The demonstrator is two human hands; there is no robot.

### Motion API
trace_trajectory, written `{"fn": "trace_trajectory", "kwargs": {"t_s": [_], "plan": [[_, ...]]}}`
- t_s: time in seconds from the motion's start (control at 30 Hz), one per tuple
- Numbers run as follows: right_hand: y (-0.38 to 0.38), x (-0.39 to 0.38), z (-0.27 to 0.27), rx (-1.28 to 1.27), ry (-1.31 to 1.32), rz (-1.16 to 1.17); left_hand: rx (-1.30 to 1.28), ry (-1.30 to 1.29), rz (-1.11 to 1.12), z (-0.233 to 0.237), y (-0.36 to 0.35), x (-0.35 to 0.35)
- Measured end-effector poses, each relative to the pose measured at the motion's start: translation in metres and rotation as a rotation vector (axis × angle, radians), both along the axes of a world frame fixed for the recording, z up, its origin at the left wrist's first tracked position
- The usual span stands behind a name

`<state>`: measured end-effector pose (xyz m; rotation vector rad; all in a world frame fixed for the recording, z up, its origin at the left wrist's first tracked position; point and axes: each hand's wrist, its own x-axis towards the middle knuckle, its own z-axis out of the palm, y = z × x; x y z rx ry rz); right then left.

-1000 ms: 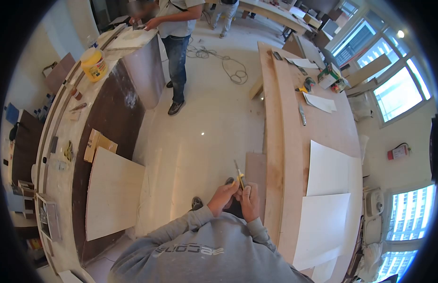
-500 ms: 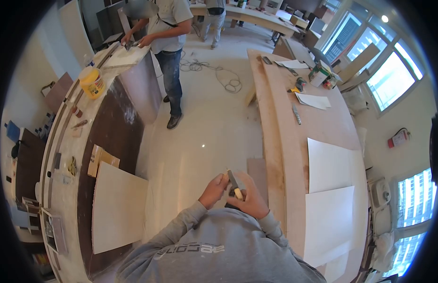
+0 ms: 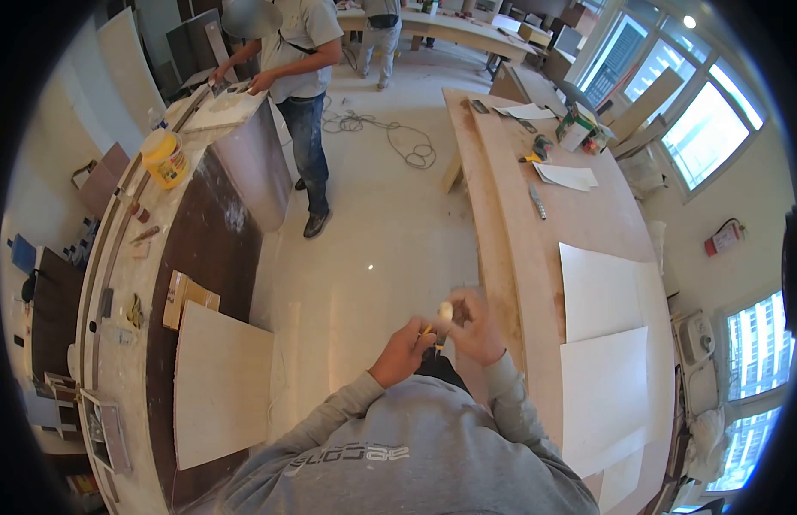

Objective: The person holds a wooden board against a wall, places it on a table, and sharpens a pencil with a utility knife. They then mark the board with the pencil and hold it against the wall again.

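My left hand (image 3: 404, 350) is closed on a small dark tool with yellow parts (image 3: 438, 340), in front of my body. Close beside it on the right, my right hand (image 3: 476, 330) is raised with bent fingers around a small pale, rounded piece (image 3: 446, 311). That hand is partly blurred, and the exact shape of the pale piece is hard to make out. Both hands are above the floor, between the two workbenches.
On the right, a long bench (image 3: 536, 283) bears white sheets (image 3: 604, 386), a yellow drill (image 3: 538, 150) and a box (image 3: 577, 127). The left bench (image 3: 128, 283) holds a yellow tub (image 3: 164, 158). A co-worker (image 3: 306, 86) stands beyond; cables (image 3: 407, 142) lie on the floor.
My right hand has risen and turned, and the pale piece is now higher. The tool between my hands points differently. The co-worker's hands have shifted slightly on the left bench.
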<state>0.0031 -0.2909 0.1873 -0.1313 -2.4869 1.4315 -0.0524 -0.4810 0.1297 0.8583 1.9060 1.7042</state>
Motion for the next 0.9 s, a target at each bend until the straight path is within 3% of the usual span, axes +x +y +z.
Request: {"fn": "trace_trajectory", "kwargs": {"t_s": [0.1,0.2,0.3,0.4,0.5,0.6,0.7,0.8,0.9], "plan": [[0.005,-0.023,0.006,-0.201,0.031,-0.079,-0.002,0.130,-0.008,0.021,-0.002,0.002],[0.001,-0.032,0.025,-0.375,-0.035,-0.087,0.045,0.083,0.025,0.031,-0.001,0.006],[-0.005,-0.036,0.033,-0.354,-0.028,-0.085,0.092,-0.233,-0.015,0.022,0.001,0.005],[-0.006,-0.034,0.025,-0.174,0.024,-0.090,0.218,-0.688,-0.155,0.026,-0.008,0.000],[-0.009,-0.033,0.026,-0.101,0.003,-0.128,0.269,-0.635,-0.072,0.031,-0.009,0.009],[-0.012,-0.035,0.028,-0.249,-0.214,-0.211,0.294,-0.425,-0.008,0.026,-0.002,0.019],[-0.004,-0.034,-0.045,-0.674,-0.146,-0.087,0.199,-0.079,0.008,0.039,-0.005,0.014],[-0.008,-0.012,-0.065,-0.923,-0.408,-0.106,0.183,0.348,0.097,0.032,-0.003,0.002],[-0.016,-0.009,-0.064,-1.016,-0.718,-0.018,0.144,-0.030,0.062,0.036,-0.013,-0.009]]}}
